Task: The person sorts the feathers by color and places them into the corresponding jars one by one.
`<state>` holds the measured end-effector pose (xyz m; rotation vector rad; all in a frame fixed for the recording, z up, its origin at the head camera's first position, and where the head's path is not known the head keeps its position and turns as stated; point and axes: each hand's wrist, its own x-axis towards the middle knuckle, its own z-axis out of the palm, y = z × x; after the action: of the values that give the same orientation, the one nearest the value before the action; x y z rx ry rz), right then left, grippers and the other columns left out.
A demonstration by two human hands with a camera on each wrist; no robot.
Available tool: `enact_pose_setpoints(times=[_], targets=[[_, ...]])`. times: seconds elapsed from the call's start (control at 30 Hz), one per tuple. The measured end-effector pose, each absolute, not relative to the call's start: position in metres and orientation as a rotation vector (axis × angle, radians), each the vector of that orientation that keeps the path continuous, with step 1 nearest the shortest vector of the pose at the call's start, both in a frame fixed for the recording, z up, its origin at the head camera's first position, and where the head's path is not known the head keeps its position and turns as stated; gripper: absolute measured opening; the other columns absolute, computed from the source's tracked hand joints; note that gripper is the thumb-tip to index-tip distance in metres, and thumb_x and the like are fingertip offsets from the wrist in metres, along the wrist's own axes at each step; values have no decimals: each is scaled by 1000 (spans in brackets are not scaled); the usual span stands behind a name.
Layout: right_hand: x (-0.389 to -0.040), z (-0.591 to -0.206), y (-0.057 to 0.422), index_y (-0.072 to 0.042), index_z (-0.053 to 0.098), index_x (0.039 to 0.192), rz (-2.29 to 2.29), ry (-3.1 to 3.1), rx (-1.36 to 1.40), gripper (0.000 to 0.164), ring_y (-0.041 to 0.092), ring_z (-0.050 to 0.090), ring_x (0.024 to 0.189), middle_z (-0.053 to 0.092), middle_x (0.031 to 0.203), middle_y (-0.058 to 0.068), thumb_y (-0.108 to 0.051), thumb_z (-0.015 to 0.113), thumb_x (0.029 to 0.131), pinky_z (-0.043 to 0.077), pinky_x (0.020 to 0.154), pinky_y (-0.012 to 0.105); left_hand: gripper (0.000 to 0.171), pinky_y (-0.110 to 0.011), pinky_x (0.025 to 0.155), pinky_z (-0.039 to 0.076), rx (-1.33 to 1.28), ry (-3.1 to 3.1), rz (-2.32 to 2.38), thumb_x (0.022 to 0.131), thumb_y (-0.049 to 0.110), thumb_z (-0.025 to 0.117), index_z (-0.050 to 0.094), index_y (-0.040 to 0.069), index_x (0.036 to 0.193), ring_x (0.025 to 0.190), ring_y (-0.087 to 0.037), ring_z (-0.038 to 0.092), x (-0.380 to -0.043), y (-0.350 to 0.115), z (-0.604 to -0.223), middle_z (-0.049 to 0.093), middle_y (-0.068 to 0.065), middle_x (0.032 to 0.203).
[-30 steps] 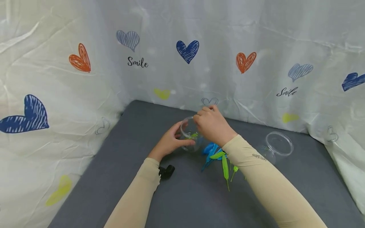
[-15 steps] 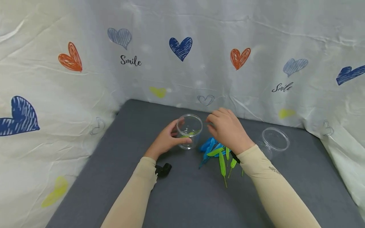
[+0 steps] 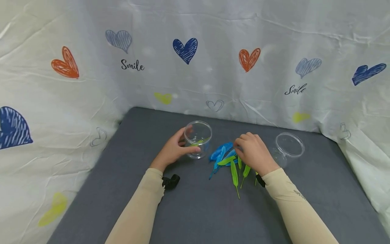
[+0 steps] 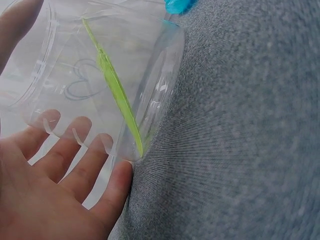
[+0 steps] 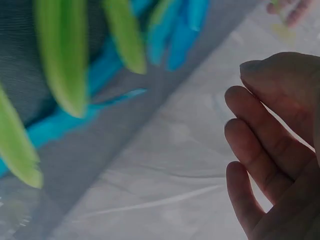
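My left hand point(image 3: 170, 149) grips a clear plastic jar point(image 3: 198, 154) from its left side, thumb in front and fingers behind. One green feather point(image 4: 117, 92) leans inside this jar in the left wrist view. My right hand point(image 3: 254, 150) hovers at the right end of a loose pile of feathers. Its fingers are loosely bent and hold nothing in the right wrist view. The pile has blue feathers point(image 3: 217, 155) at the back left and green feathers point(image 3: 234, 173) toward the front, some partly hidden by the hand.
To the right of my right hand stands a second clear jar point(image 3: 290, 156). Everything sits on a dark grey cloth-covered table point(image 3: 201, 210). A white curtain point(image 3: 225, 74) printed with hearts borders it at the back and sides.
My right hand has drawn away from the mouth of the held jar, moving right and down to the feather pile. My left hand keeps its grip on the jar.
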<state>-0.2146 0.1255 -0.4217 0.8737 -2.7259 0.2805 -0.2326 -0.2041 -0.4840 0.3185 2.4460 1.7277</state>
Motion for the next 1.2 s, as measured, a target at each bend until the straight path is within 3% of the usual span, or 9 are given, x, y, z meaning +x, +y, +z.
enact_pose_setpoints(times=[0.17, 0.4, 0.7, 0.97, 1.2], targets=[[-216, -442, 134, -10, 84, 101, 256, -2793, 845, 9, 29, 67, 92, 76, 96, 6, -5, 76, 98, 59, 93, 55, 102, -58, 130, 38, 329, 2437, 1738, 84, 47, 94, 39, 29, 168, 158, -26, 44, -232, -204, -482, 49, 4, 168], [-219, -460, 140, -12, 84, 97, 198, -2797, 838, 11, 27, 65, 89, 76, 95, 5, -4, 76, 97, 59, 90, 53, 96, -58, 130, 38, 325, 2437, 1732, 85, 47, 94, 41, 41, 165, 158, -25, 44, -231, -203, -481, 49, 3, 168], [-222, -466, 136, -13, 83, 95, 107, -2777, 901, 10, 26, 65, 89, 74, 91, 4, -4, 78, 96, 58, 93, 53, 95, -58, 130, 39, 328, 2448, 1724, 84, 51, 93, 40, 45, 163, 157, -24, 45, -233, -203, -486, 49, 2, 167], [-221, -470, 132, -13, 83, 93, 76, -2760, 935, 13, 24, 63, 86, 71, 88, 3, -1, 78, 95, 58, 93, 52, 100, -55, 129, 41, 328, 2456, 1706, 83, 55, 92, 40, 39, 166, 156, -22, 46, -231, -203, -489, 51, 6, 165], [-221, -472, 127, -14, 79, 86, 56, -2734, 950, 17, 21, 57, 80, 64, 80, 1, 0, 77, 96, 58, 91, 50, 98, -54, 130, 40, 316, 2467, 1702, 82, 58, 92, 40, 44, 164, 156, -23, 47, -231, -205, -488, 50, 5, 165]])
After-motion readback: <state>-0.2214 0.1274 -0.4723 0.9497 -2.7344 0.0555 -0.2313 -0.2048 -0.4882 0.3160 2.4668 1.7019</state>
